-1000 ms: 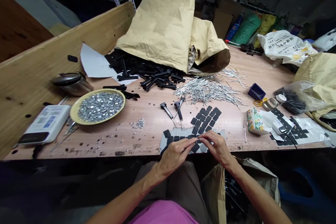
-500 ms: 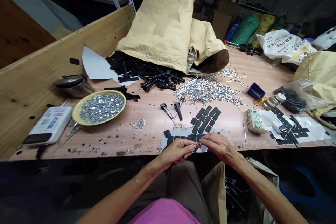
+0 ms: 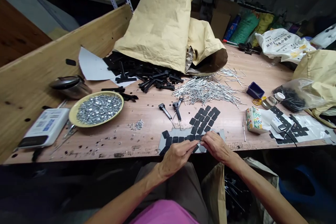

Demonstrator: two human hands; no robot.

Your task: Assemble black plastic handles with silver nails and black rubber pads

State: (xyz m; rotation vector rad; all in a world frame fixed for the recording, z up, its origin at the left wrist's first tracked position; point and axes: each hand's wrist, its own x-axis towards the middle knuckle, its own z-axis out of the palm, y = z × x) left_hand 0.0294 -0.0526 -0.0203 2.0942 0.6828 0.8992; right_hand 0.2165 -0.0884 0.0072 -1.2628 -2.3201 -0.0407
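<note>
My left hand [image 3: 176,155] and my right hand [image 3: 215,146] meet fingertip to fingertip at the table's front edge. Both are closed in a pinch, and whatever lies between the fingers is too small to make out. Just beyond them, rows of black rounded pads [image 3: 181,139] stick to a grey backing sheet [image 3: 223,135]. More black pads [image 3: 203,122] stand in slanted columns behind the sheet. Two black T-shaped pieces with thin metal rods [image 3: 166,112] lie farther back, near a heap of loose metal rods [image 3: 207,91].
On the left are a yellow dish [image 3: 73,112] of small metal parts, a white box-shaped device [image 3: 46,126] and a metal pot [image 3: 70,87]. Large paper sacks [image 3: 157,24] stand behind black plastic pieces [image 3: 154,80]. A floral box [image 3: 254,120] and blue tray [image 3: 255,91] sit right.
My left hand has turned more knuckles-up, and the fingers of both hands have drawn closer together. A reddish spot seen at the fingertips earlier no longer shows. The view has shifted slightly.
</note>
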